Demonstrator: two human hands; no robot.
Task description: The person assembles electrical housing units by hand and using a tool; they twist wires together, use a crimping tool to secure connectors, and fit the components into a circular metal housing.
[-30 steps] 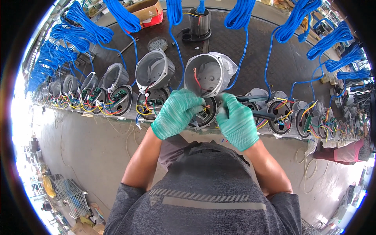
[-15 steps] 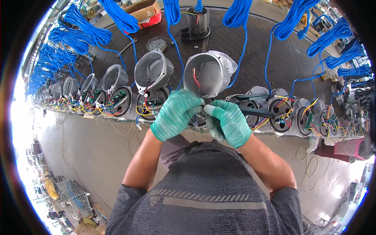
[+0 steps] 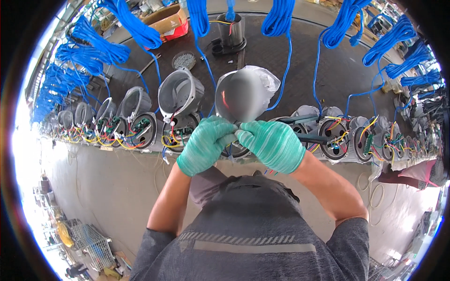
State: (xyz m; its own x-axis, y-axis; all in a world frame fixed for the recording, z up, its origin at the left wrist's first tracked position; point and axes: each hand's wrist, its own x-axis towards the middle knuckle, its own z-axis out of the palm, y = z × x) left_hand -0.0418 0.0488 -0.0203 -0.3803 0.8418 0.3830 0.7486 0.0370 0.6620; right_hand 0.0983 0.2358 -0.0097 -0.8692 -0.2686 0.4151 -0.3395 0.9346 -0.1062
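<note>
My left hand point(image 3: 206, 144) and my right hand point(image 3: 274, 145), both in green-and-white gloves, meet fingertip to fingertip at the front of the bench. Each is closed in a pinch; what lies between the fingers is too small and covered to make out. Just beyond them stands an open grey metal housing point(image 3: 225, 96), with a red wire inside and a clear plastic bag point(image 3: 267, 82) behind it. A round motor end point(image 3: 234, 151) shows partly beneath my hands. Coloured wire ends point(image 3: 271, 172) poke out below my right hand. Beside it is a dark tool handle point(image 3: 311, 138), partly hidden.
More grey housings point(image 3: 180, 93) and motor ends with wires point(image 3: 333, 138) line the bench edge on both sides. Blue cable coils point(image 3: 279, 18) hang along the back. A bowl of small parts point(image 3: 183, 61), a metal cylinder point(image 3: 231, 35) and a cardboard box point(image 3: 164, 21) stand farther off.
My right hand has turned so its back faces up more, and its elbow has swung outward. Wire ends now show below it. Both hands remain pinched together.
</note>
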